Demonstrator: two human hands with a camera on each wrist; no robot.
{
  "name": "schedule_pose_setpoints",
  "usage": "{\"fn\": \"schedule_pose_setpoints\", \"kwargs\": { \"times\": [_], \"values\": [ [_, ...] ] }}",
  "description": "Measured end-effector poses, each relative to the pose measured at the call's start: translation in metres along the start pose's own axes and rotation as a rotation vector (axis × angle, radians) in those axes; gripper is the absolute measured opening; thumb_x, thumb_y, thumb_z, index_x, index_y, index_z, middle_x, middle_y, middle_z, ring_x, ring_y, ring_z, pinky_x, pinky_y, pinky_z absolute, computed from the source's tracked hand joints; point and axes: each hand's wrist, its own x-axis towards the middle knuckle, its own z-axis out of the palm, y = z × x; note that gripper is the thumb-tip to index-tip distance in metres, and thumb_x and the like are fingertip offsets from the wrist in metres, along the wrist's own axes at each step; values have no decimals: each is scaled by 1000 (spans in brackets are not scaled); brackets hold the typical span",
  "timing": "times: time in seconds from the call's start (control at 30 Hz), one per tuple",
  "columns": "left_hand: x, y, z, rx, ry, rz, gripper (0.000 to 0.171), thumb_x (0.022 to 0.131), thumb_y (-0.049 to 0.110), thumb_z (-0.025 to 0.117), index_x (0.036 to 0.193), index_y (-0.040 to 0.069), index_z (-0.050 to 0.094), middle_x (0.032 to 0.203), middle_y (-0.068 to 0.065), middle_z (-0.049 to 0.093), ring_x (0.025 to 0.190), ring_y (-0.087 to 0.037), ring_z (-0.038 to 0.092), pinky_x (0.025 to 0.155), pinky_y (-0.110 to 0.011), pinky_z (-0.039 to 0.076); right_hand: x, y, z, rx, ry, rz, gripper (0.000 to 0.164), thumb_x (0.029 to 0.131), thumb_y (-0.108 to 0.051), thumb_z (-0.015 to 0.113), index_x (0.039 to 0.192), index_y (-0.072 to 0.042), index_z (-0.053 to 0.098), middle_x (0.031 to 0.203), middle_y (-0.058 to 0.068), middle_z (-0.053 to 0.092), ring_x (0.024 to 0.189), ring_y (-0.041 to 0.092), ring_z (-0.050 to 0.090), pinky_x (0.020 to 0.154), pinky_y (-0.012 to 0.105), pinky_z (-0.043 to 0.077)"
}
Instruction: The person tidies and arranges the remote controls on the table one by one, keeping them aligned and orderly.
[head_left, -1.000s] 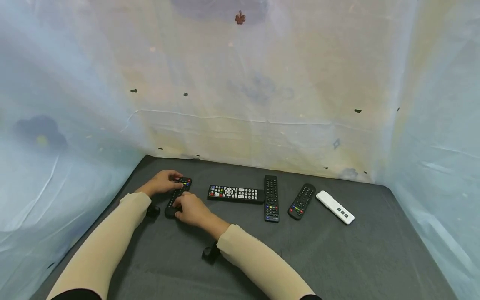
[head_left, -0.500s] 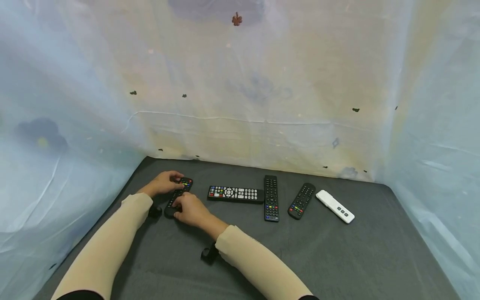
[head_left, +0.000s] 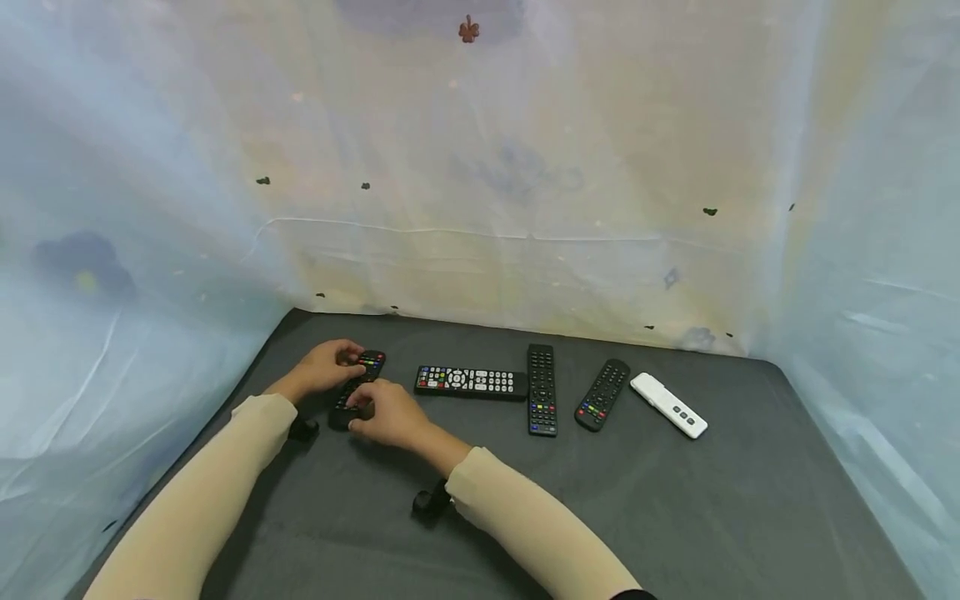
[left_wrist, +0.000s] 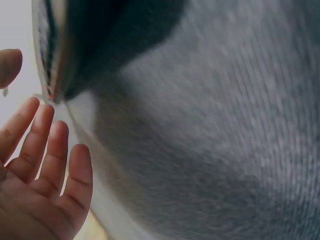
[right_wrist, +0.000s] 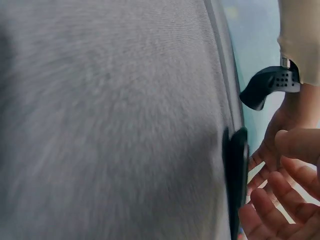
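Since it looks light and stiff, the leftmost black remote (head_left: 352, 386), left of the frame's centre, should suit pinching by its long edges; left hand (head_left: 322, 365) and right hand (head_left: 392, 414) have fingers relaxed, ungripping.

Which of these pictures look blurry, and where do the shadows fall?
Head view: fairly clear, with a soft shadow beside the left sleeve and pale glare streaks on the right-hand curtain; left wrist view: the remote looks blurred, with deep shadow next to it; right wrist view: the grey cloth is largely soft, the remote mostly black.
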Motion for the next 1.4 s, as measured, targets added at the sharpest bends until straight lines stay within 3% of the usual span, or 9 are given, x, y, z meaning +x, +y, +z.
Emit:
{"fn": "schedule_pose_setpoints", "kwargs": {
  "times": [0.17, 0.37, 0.57, 0.87, 1.1, 1.4],
  "values": [
    [-5, 25, 3, 75, 19, 112, 41, 93, 22, 63, 129, 3, 56, 123, -21, 55, 106, -36, 58, 86, -52, 49, -10, 1, -16, 9, -39, -12, 24, 89, -22, 71, 112, -16, 68, 111, -1, 65, 94, 14, 66, 73, 15, 49],
    [-8, 62, 9, 51, -13, 178, 43, 92, 21, 64, 130, 2, 55, 128, -19, 53, 112, -38, 54, 91, -52, 47, -21, 9, -44, -23, -74, -76, 25, 89, -22, 70, 112, -15, 68, 112, 1, 67, 95, 16, 66, 75, 15, 49],
    [-4, 79, 19, 45, -40, 166, 46, 90, 22, 67, 130, 2, 55, 130, -18, 52, 112, -36, 55, 89, -49, 49, -33, 25, -70, -40, -89, -93, 22, 90, -21, 69, 111, -17, 67, 113, 3, 66, 101, 19, 64, 81, 19, 50],
    [8, 97, 43, 81, -87, 91, 54, 86, 30, 72, 132, 5, 55, 130, -17, 53, 115, -34, 55, 91, -48, 49, -56, 60, -105, -84, -11, -39, 27, 89, -20, 70, 114, -10, 67, 112, 7, 64, 97, 21, 61, 81, 33, 51],
    [12, 101, 50, 146, -98, 71, 56, 85, 31, 73, 133, 8, 55, 132, -16, 52, 118, -33, 53, 94, -50, 46, -65, 89, -119, -121, 31, 19, 29, 89, -21, 70, 116, -10, 66, 113, 7, 63, 99, 24, 60, 84, 39, 50],
    [12, 103, 54, 133, -115, 31, 57, 86, 31, 72, 135, 8, 53, 135, -16, 50, 121, -33, 52, 96, -50, 46, -70, 121, -128, -243, 26, 110, 32, 87, -20, 71, 118, -11, 67, 113, 7, 62, 103, 24, 60, 88, 41, 50]
  ]
}}
